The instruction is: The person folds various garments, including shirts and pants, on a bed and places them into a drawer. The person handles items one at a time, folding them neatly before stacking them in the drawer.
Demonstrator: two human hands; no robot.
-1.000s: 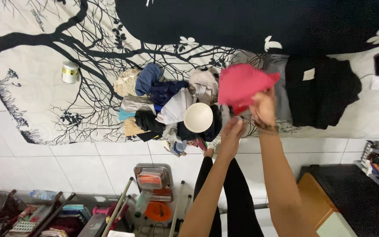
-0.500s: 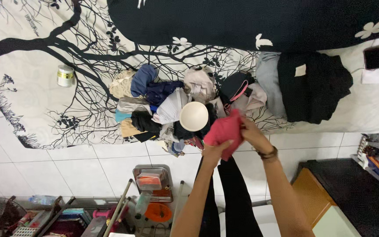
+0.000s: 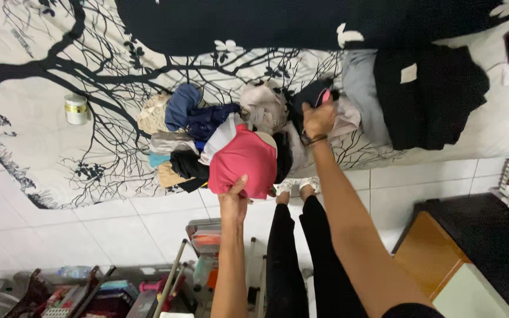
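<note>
— Where is the pink garment [image 3: 244, 162]?

— Pinched at its lower edge by the left hand [image 3: 234, 200], fingers clenched on the cloth, and spread over the near side of the clothes pile [image 3: 207, 132] on the tree-patterned bedsheet [image 3: 42, 135].

— And the right hand [image 3: 319, 118]?

— Reaching into the far side of the pile, fingers closed on a dark piece with a pink trim [image 3: 313, 94]. It seems to grip it, though the folds hide the fingertips.

— Anything else nearby?

— A small tin [image 3: 76, 109] stands well to the left; a black garment [image 3: 431, 94] lies to the right.
</note>
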